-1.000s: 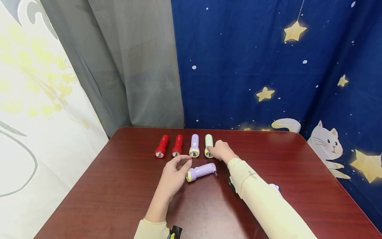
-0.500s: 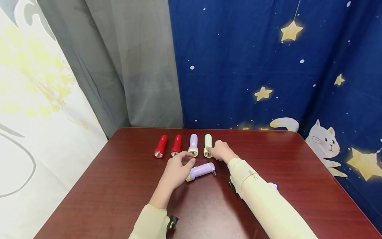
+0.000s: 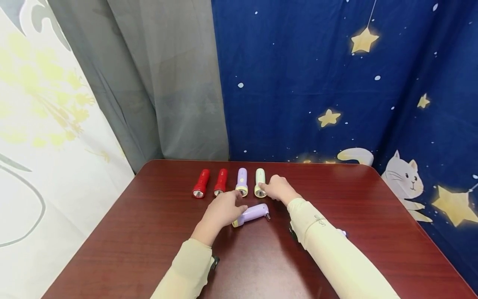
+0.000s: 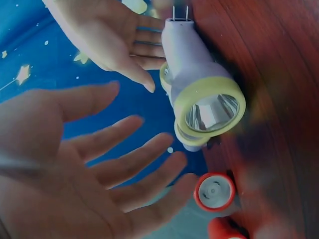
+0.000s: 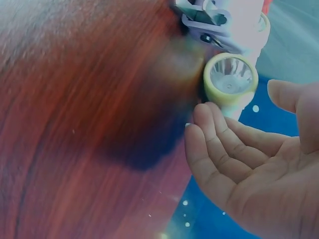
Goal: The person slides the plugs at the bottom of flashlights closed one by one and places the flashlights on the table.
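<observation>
The left hand (image 3: 223, 211) is wide open and holds nothing, right by the purple flashlight (image 3: 253, 213), which looks light, hard and smooth, so its round middle is best to grab.

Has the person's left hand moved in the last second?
Yes. The left hand has slid forward toward the row of torches, now covering the lying purple torch's head.

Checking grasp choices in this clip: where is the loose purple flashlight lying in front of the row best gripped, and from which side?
Around the purple flashlight's smooth barrel, from above. It lies flat; its plug prongs and wide yellow head end are poor holds.
</observation>
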{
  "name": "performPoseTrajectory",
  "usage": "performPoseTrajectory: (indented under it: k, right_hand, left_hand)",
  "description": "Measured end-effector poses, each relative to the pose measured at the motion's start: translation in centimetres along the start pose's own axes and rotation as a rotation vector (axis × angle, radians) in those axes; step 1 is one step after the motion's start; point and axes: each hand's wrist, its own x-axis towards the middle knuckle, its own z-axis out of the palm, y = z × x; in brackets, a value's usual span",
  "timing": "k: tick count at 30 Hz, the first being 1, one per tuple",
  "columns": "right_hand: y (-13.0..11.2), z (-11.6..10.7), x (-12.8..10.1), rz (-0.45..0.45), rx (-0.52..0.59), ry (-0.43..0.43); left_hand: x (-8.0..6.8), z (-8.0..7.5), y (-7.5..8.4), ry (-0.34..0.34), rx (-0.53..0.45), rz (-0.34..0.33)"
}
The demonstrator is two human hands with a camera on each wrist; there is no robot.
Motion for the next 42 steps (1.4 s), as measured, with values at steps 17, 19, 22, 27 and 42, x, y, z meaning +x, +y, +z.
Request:
performPoseTrajectory:
  k: [17, 19, 22, 27, 42]
  right_hand:
    - [-2.7, -2.5, -4.9, -0.017, -0.120, 0.092]
    - [-2.8, -2.5, -5.3, -0.032, -0.113, 0.086]
    - [-2.9, -2.2, -5.7, -0.050, -0.107, 0.075]
    - [-2.8, -1.9, -6.4, -0.066, -0.098, 0.034]
    - [-2.0, -1.8, -7.7, -0.094, -0.058, 0.015]
  left_hand:
    - [1.4, 1.1, -0.9, -0.166, 0.183, 0.031]
    - [3.4, 2.9, -3.0, -0.165, 0.191, 0.056]
    - [6.4, 5.8, -6.1, -0.156, 0.204, 0.092]
    - [8.4, 7.5, -8.2, -0.162, 0.203, 0.122]
    - [0.0, -0.4, 0.1, -0.079, -0.040, 0.038]
